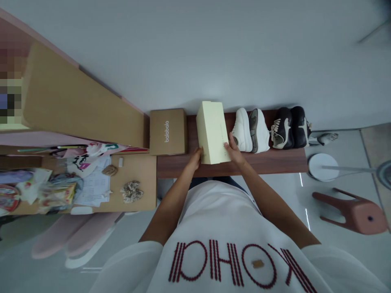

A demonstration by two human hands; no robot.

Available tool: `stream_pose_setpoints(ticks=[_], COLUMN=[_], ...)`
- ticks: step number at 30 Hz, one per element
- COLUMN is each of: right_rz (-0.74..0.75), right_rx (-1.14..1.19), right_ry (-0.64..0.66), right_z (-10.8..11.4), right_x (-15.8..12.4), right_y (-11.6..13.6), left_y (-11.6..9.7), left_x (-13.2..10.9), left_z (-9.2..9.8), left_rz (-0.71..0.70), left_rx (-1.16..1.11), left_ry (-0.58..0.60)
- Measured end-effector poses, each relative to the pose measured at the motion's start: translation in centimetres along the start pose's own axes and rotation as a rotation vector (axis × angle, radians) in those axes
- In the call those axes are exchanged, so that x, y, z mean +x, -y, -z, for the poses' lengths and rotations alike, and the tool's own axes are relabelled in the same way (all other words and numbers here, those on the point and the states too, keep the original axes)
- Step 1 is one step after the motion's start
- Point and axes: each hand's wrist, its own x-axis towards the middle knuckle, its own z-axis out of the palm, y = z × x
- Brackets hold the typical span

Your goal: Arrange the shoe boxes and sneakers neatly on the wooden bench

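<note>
A pale yellow shoebox (215,132) is held between my two hands over the brown wooden bench (244,165). My left hand (195,158) grips its lower left corner, and my right hand (233,151) presses on its right side. Whether the box rests on the bench or hangs just above it, I cannot tell. To the right stands a pair of white shoes (242,130), close to my right fingers. Further right is a pair of black shoes (282,128) with pale laces. A brown shoebox (168,132) marked "balabala" sits on the left.
A tall cardboard-brown panel (85,101) rises at the left. Below it, a desk (149,183) bears papers, bags and a scrunchie (132,191). A pink stool (357,211) and a fan with a white round base (322,167) stand on the floor to the right. A wall runs behind the bench.
</note>
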Motion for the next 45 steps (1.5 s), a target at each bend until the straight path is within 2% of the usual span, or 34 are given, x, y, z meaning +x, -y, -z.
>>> stream_pose_setpoints(ticks=[3,5,9,13,18,23,28,34,45], right_rz=[0.051,0.071,0.053,0.028,0.019,-0.036,-0.133,-0.175,-0.215], right_rx=[-0.050,-0.087,-0.128,-0.132,-0.077,0.021,0.127,0.143,0.130], right_ry=[-0.051,-0.088,-0.131,-0.135,-0.049,0.058,0.095,0.081,0.081], right_z=[1.9,2.9,3.7,3.8,3.7,3.2,2.4,1.7,1.3], right_x=[-0.1,-0.1,0.0,0.1,0.2,0.1,0.1,0.9,2.2], right_y=[0.2,0.3,0.3,0.2,0.4,0.0,-1.0,-1.7,-2.3], left_y=[0.9,1.3,1.6,0.8,-0.6,-1.1,-1.5,-1.7,-1.4], left_x=[0.8,0.8,-0.2,-2.2,-4.5,-5.4,-5.1,-3.9,-2.3], left_z=[-0.4,-0.5,0.0,0.6,0.6,0.8,1.6,2.0,2.3], left_rz=[0.142,0.143,0.082,-0.007,-0.148,-0.257,-0.301,-0.306,-0.294], left_rx=[-0.064,-0.108,-0.174,-0.196,-0.231,-0.218,-0.105,0.011,0.027], left_ry=[0.022,0.045,0.034,0.049,0.038,0.028,-0.038,-0.069,-0.124])
